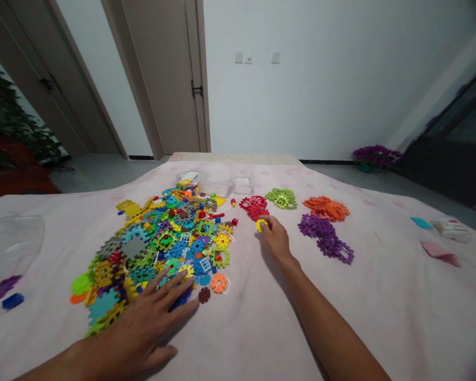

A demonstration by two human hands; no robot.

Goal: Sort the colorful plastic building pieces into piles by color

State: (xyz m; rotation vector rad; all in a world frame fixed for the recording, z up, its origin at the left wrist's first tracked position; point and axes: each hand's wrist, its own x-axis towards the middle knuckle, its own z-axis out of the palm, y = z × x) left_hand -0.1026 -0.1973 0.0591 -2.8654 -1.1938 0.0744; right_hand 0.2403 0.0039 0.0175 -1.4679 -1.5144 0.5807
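My left hand (154, 312) lies with spread fingers over the near edge of a large mixed heap of plastic building pieces (182, 227). A brown notched disc (204, 295) and an orange flower-shaped disc (219, 283) lie just beyond its fingertips. Right of the heap, my right hand (275, 235) pinches a small yellow notched disc (261, 225) between thumb and fingers, close to a pile of red pieces (254, 205). Green pieces (281, 198), orange pieces (326, 208) and purple pieces (325, 237) form separate piles farther right.
Clear plastic containers (216, 179) stand behind the heap. A transparent bag (14, 243) is at the left, near a blue piece (13, 301). At the far right lie a white packet (451, 229), a pink cloth (440, 253) and a blue item (421, 223) on the pale tablecloth (381, 312).
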